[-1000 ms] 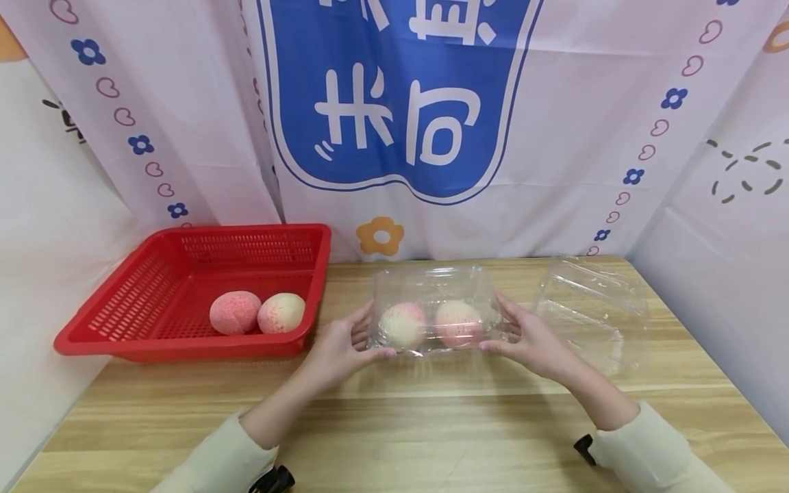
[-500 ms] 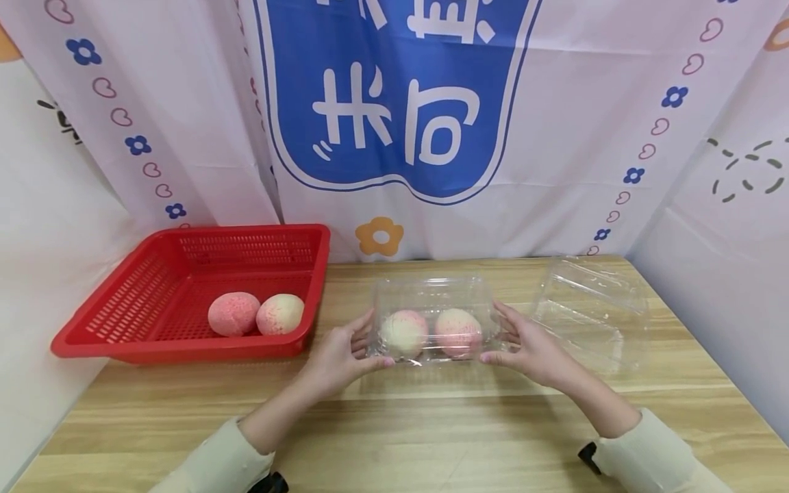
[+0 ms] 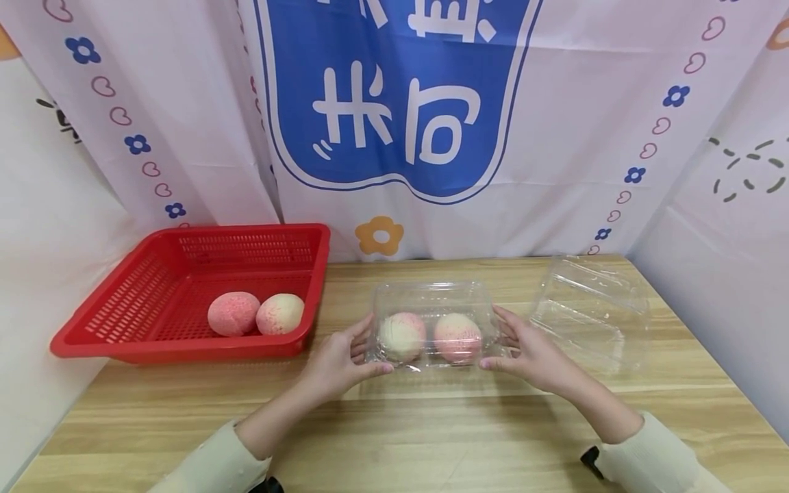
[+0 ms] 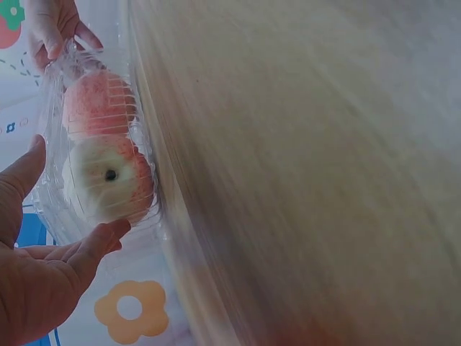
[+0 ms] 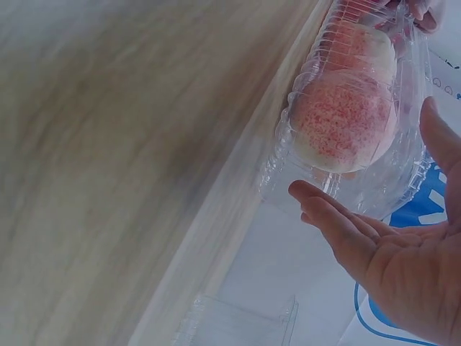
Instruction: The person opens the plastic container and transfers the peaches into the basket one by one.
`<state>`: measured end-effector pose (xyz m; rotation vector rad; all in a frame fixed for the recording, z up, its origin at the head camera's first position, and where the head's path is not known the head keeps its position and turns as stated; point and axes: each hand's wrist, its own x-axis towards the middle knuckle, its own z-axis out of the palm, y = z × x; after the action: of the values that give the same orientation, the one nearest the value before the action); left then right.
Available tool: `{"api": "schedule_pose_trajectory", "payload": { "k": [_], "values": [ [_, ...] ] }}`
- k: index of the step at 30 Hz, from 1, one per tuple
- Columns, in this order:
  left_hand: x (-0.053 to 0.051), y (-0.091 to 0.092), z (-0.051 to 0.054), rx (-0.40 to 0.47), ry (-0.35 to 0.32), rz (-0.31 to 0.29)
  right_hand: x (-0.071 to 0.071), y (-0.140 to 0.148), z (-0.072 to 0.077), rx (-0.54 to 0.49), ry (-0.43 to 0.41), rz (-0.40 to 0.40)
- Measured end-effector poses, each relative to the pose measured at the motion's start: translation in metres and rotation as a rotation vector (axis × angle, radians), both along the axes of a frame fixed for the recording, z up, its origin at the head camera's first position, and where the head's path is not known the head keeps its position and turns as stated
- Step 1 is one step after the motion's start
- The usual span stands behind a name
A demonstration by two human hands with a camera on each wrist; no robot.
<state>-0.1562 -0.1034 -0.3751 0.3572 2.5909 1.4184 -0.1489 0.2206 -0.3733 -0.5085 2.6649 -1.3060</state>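
Evenly gripping a clear plastic box (image 3: 431, 302) by opposite short ends, left hand (image 3: 335, 357) and right hand (image 3: 535, 350) equally near, holding its long axis crosswise between both palms.

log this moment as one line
left hand: holds clear box; right hand: holds opposite end; two balls: inside box; red basket: two more balls; second clear container: far right

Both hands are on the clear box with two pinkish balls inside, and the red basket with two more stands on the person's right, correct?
Not quite: the head view shows the red basket on the person's left. Both counts hold, and the left hand and right hand are on the clear box.
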Motion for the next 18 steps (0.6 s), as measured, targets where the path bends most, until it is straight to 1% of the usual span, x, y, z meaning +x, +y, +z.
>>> {"api": "schedule_pose_trajectory", "payload": {
  "k": [6, 11, 14, 18],
  "values": [
    [0.000, 0.001, -0.002, -0.019, 0.018, -0.001, 0.002, 0.001, -0.001, 0.014, -0.003, -0.003],
    [0.000, 0.001, -0.003, -0.016, 0.008, 0.001, 0.003, 0.002, 0.000, 0.043, 0.018, -0.010],
    [-0.001, -0.002, -0.002, 0.009, -0.017, -0.032, 0.004, 0.002, 0.001, 0.090, 0.047, -0.024],
    [-0.005, -0.015, 0.001, 0.057, -0.089, -0.103, 0.003, -0.002, 0.007, 0.165, 0.096, -0.053]
  ]
}}
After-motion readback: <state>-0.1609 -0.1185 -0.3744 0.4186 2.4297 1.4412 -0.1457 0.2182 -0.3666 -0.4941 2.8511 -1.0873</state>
